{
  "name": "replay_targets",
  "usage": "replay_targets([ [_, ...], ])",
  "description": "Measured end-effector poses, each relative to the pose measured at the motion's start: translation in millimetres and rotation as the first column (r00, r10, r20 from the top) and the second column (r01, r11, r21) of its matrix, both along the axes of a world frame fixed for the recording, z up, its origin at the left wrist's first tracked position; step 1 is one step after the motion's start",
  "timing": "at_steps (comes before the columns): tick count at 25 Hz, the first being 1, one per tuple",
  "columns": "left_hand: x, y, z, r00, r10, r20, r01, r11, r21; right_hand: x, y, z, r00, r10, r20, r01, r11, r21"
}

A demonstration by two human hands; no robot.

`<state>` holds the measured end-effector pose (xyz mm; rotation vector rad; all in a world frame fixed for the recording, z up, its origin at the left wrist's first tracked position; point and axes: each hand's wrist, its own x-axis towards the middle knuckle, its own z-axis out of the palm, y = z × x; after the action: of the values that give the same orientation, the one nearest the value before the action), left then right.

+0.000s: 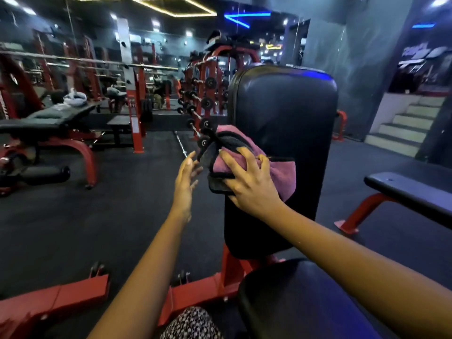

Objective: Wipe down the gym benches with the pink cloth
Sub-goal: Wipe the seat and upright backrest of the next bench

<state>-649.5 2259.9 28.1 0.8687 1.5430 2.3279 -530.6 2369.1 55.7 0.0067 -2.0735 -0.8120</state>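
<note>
Some pink cloth [278, 172] hides under right hand [252, 189], fingers spread; left hand [186, 177] straight-fingered, empty.

Both bare arms reach forward. The left grip [187, 178] hangs in the air, fingers straight, palm turned inward. The right grip [249, 182] presses forward, fingers spread wide, a little bent.

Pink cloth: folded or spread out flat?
Folded and bunched: the pink cloth shows overlapping layers with dark edges under the right hand, which presses it against the upright back pad.
</note>
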Motion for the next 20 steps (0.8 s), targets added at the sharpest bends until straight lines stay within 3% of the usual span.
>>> replay_targets([
  [5,5,7,-5,0.984,-0.144,-0.105,0.120,0.971,-0.209,22,0,-111,0.990,0.086,0.110,-0.080,0.995,-0.058],
  [9,17,15,-20,0.964,-0.239,-0.117,0.188,0.923,-0.336,39,0,-172,0.964,0.059,0.260,-0.020,0.988,-0.151],
  [20,34,28,-59,0.973,-0.172,-0.151,0.111,0.931,-0.347,77,16,-179,0.829,0.160,0.535,-0.005,0.960,-0.280],
])
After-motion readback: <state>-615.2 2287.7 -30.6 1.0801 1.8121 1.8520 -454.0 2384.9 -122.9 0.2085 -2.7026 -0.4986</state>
